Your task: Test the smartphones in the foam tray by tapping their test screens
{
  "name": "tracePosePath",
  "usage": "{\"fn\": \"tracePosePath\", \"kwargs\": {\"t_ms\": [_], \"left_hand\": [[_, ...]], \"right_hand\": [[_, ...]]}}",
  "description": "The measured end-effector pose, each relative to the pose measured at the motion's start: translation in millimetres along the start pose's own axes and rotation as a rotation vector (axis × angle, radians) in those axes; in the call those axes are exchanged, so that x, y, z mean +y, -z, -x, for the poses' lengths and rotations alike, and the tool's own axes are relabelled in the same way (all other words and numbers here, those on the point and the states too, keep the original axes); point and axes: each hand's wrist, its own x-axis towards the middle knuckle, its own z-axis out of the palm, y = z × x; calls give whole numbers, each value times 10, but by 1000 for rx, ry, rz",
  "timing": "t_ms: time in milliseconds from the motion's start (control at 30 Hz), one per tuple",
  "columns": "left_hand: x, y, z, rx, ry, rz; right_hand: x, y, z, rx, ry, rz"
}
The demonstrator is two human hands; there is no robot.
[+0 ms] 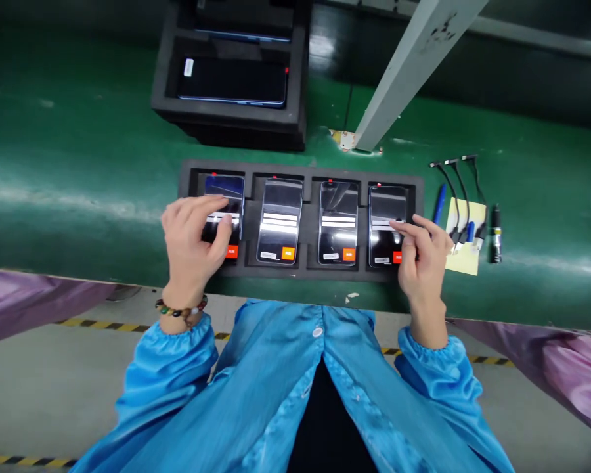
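Observation:
Several smartphones lie face up in the compartments of a dark foam tray (305, 274) on the green bench. My left hand (192, 233) is over the leftmost phone (230, 187), thumb and fingers apart, partly covering its screen. Over the rightmost phone (387, 203), the index finger of my right hand (421, 253) points at the lit screen, its other fingers loosely spread; whether it touches the glass I cannot tell. Between them lie the second phone (280, 203) and the third phone (339, 203), each showing white bars and an orange square.
A taller stack of dark foam trays (226, 118) holding a phone (231, 82) stands behind. A grey metal post (398, 72) rises from the bench. To the right are short black cables (463, 197), a yellow note (458, 263), a blue pen (440, 203) and a black marker (496, 233).

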Motion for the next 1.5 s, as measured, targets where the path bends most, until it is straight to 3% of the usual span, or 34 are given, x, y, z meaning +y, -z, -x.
{"fn": "tracePosePath", "kwargs": {"t_ms": [100, 267, 500, 667, 900, 1100, 1300, 1400, 1500], "left_hand": [[-38, 72, 54, 44, 57, -68], [-130, 184, 151, 8, 150, -93], [-229, 148, 181, 112, 101, -135], [-226, 119, 173, 142, 100, -107], [-259, 115, 212, 155, 142, -124], [-247, 128, 236, 118, 177, -35], [-267, 117, 225, 45, 111, -47], [-301, 105, 230, 27, 81, -58], [-311, 109, 241, 8, 67, -59]], "right_hand": [[-214, -101, -69, -62, 65, -24], [-444, -244, -125, -189, 148, -41], [-181, -126, -7, 40, -13, 10], [-219, -126, 24, 34, -23, 8], [-558, -291, -75, -193, 99, -5], [-929, -443, -184, -248, 211, -39], [-1312, -703, -312, -452, 349, -91], [-1234, -610, -341, -366, 322, -102], [-924, -375, -357, -174, 209, -95]]}}
